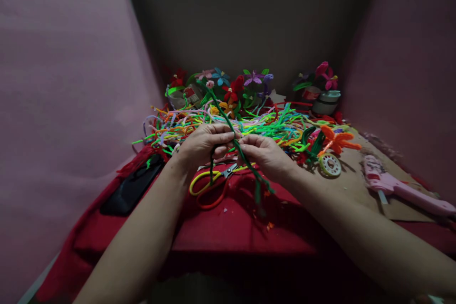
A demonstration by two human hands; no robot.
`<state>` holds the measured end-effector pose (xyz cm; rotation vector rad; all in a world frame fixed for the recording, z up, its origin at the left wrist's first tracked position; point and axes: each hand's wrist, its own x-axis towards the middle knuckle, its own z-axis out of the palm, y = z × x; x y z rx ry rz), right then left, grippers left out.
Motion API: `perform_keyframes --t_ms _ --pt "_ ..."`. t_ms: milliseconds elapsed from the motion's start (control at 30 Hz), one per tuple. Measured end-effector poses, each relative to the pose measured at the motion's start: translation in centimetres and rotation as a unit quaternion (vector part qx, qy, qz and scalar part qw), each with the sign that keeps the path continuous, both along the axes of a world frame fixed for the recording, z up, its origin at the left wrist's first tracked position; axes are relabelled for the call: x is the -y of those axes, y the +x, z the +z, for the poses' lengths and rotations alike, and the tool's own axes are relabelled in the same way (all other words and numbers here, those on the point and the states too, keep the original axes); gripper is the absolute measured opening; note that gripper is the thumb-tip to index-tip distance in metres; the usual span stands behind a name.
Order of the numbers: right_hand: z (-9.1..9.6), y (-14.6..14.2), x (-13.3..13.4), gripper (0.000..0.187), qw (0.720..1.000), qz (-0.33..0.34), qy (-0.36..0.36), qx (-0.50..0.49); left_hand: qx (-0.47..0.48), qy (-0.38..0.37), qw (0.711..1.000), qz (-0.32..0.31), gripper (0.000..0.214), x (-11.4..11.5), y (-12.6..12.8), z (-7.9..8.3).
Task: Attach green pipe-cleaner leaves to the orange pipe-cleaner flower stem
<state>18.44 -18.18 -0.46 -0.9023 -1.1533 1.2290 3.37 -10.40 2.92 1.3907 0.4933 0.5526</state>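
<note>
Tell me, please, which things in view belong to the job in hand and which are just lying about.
Likely part of the job:
green pipe-cleaner stem, held by left hand and right hand
pipe-cleaner pile
scissors
hot-glue gun

Apparently lying about:
black smartphone
pipe-cleaner flowers at the back

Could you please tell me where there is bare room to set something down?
The brown board has a bare patch between the yellow-rimmed disc and the pink glue gun. The red cloth nearer than the scissors has room, bar a few scraps. Beyond the left hand and right hand, fuzzy stems lie crowded.
</note>
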Motion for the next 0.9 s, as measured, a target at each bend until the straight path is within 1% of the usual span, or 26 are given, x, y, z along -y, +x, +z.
perform_keyframes --t_ms 100,267,433,600,733,800,900 --pt "0.2 0.3 -0.1 0.019 1.0 -0.002 -0.005 -0.009 0.003 -0.005 1.0 0.002 0.016 0.0 0.0 0.2" --pt "0.2 0.7 -0.2 0.023 1.0 -0.009 -0.015 0.002 0.005 0.006 1.0 -0.023 0.023 0.1 0.1 0.4" --pt "0.4 0.6 -0.2 0.026 1.0 -0.022 0.01 0.008 0.012 0.009 0.999 -0.038 0.031 0.6 0.4 0.2" --pt "0.6 0.5 0.0 0.027 1.0 -0.014 0.021 0.018 0.02 -0.001 0.998 -0.064 0.026 0.7 0.8 -0.1" --pt "0.5 0.1 0.1 0.029 1.0 -0.014 0.024 -0.01 0.036 -0.002 0.996 -0.08 0.02 0.8 1.1 -0.4" --pt "0.4 -0.1 0.1 0.03 0.999 -0.002 0.02 -0.03 0.032 -0.009 0.995 -0.092 0.017 0.7 1.2 -0.6" --pt "0.3 0.0 0.1 0.029 0.998 0.037 0.014 -0.051 0.024 -0.022 0.994 -0.105 0.016 0.6 1.2 -0.7"
